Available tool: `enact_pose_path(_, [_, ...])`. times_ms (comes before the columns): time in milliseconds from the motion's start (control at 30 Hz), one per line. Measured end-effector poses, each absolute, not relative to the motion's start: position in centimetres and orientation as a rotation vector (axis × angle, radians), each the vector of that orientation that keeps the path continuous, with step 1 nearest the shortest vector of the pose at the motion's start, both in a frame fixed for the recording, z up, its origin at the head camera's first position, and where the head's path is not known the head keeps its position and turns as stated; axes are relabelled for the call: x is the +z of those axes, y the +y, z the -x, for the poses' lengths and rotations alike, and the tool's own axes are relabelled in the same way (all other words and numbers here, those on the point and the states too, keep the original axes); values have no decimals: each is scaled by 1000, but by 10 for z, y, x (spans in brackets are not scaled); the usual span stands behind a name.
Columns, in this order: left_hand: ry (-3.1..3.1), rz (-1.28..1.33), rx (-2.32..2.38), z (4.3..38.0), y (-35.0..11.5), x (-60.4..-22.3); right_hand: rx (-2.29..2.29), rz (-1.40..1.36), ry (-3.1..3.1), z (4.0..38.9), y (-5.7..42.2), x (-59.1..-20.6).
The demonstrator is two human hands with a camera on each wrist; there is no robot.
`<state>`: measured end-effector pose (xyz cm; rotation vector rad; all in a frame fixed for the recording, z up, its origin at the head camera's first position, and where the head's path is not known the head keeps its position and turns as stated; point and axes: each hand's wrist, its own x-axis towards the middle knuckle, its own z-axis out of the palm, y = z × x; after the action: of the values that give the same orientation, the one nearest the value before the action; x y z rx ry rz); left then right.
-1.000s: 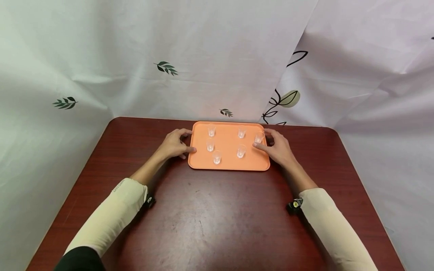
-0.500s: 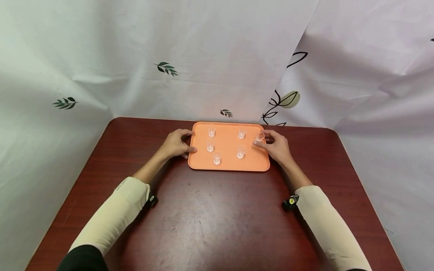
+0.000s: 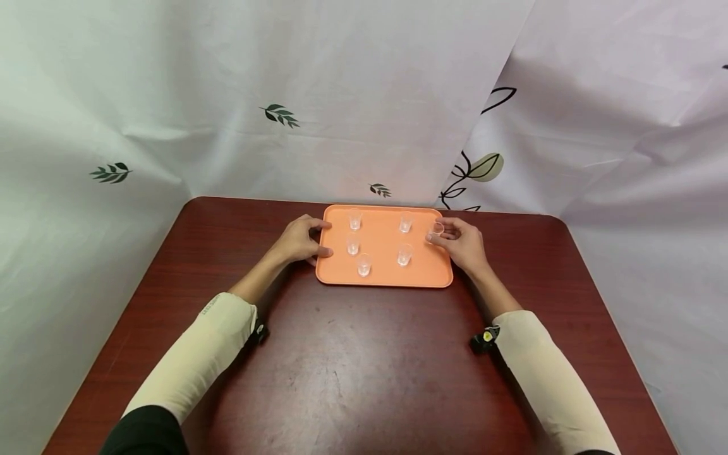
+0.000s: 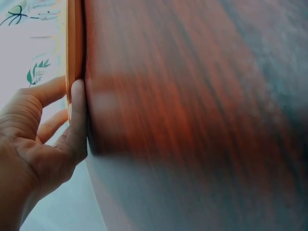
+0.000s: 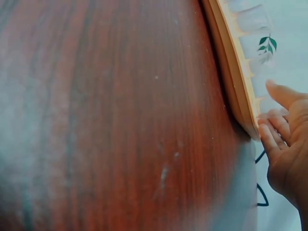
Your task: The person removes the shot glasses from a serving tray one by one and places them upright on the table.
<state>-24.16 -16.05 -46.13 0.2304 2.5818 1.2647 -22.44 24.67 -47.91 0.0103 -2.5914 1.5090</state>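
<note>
An orange tray [image 3: 378, 240] lies on the dark red-brown table with several small clear cups on it. My left hand [image 3: 298, 240] grips the tray's left end, its thumb over the rim; in the left wrist view some fingers lie along the tray's outer side. At the tray's right end, my right hand [image 3: 465, 245] holds a clear cup [image 3: 436, 229] between thumb and fingers. The right wrist view shows the thumb raised and other fingers by the tray's corner; the cup is hard to make out there. Another cup [image 3: 404, 255] stands near the right hand.
Three cups stand in the tray's left half, among them a front cup [image 3: 364, 265]; a further cup [image 3: 406, 222] is at its back. The table [image 3: 364, 366] stretches in front of the tray. White cloth [image 3: 341, 95] with leaf prints hangs behind it.
The left hand has shifted slightly right, further over the tray's edge. The right thumb and fingers have closed in around the cup at the right end. The tray has hardly moved.
</note>
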Motion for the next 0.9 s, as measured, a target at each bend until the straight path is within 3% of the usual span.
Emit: enact_pose_path(900, [2572, -222, 1178, 247, -155, -458, 1687, -21, -2423, 228, 259, -471])
